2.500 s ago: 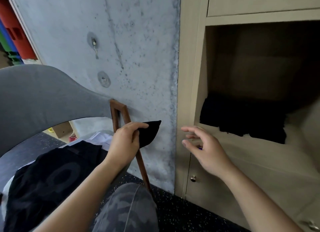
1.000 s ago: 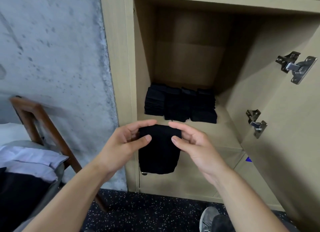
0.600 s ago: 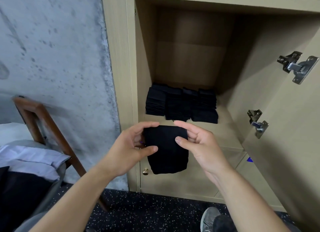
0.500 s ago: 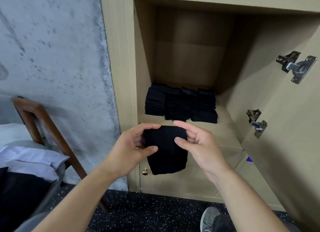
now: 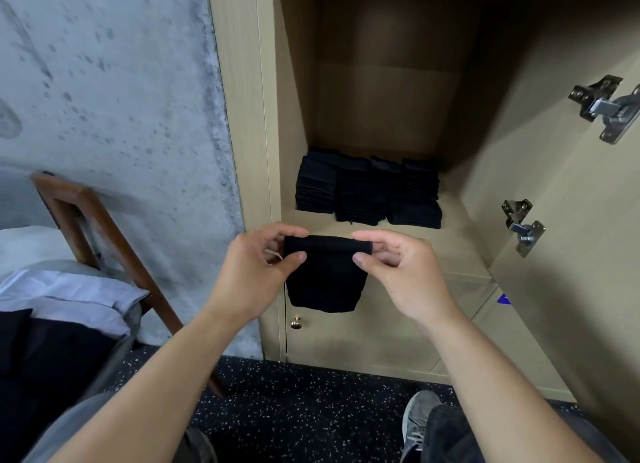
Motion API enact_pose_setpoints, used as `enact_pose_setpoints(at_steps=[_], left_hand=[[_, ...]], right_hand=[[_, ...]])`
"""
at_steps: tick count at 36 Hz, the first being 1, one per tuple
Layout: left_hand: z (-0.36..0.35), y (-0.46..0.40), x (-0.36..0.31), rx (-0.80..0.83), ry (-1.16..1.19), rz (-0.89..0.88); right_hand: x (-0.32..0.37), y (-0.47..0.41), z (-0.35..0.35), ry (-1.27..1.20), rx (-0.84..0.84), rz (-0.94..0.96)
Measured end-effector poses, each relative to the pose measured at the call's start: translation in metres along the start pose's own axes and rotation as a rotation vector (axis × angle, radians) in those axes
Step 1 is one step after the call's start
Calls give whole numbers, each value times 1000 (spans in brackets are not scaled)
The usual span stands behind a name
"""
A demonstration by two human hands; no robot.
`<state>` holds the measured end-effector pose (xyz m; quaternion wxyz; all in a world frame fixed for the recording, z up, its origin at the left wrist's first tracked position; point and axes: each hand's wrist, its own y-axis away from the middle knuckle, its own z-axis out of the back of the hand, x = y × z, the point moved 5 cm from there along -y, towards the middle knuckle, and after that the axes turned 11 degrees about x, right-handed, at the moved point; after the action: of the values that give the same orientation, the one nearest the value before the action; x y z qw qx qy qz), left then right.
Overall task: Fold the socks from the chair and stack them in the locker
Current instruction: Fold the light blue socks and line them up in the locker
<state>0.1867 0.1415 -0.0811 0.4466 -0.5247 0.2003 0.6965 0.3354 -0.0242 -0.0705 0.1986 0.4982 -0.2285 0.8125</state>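
The left hand (image 5: 256, 272) and right hand (image 5: 398, 272) each pinch a top corner of a folded black fabric sock (image 5: 325, 275) hanging between them. Beyond the fingers, stacked folded black socks (image 5: 367, 192) sit inside the open beige wooden locker (image 5: 242, 116); a brown wooden chair (image 5: 97, 227) stands left of the left hand.

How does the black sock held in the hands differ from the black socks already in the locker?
The held sock hangs in the air in front of the locker, pinched at its top edge by the left hand and the right hand; the stacked socks rest on the locker shelf. The held sock is a single draped piece; the stacked socks lie flat in piles side by side. Both are black.
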Motion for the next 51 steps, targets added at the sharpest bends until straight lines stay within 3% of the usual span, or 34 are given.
enact_pose_setpoints(at_steps=[17,23,27,33,39,46,51], left_hand=[[6,1,-7,-50,-130,-79],[3,2,-11,2,46,-77],[2,4,-14,16,39,-114],[-16,11,-24,267,77,-179],[-27,13,-17,394,143,-84],[-18,9,-15,276,184,-75],[-4,6,-11,115,269,-69]], right_hand=[[-6,-4,0,-34,-40,26],[-1,-1,-3,-104,-28,61],[-4,-3,-3,-59,-72,66],[-9,-5,4,-210,-144,30],[-14,-6,4,-311,-163,-24],[-8,-5,0,-334,-96,-2],[-4,-5,-14,-350,121,28]])
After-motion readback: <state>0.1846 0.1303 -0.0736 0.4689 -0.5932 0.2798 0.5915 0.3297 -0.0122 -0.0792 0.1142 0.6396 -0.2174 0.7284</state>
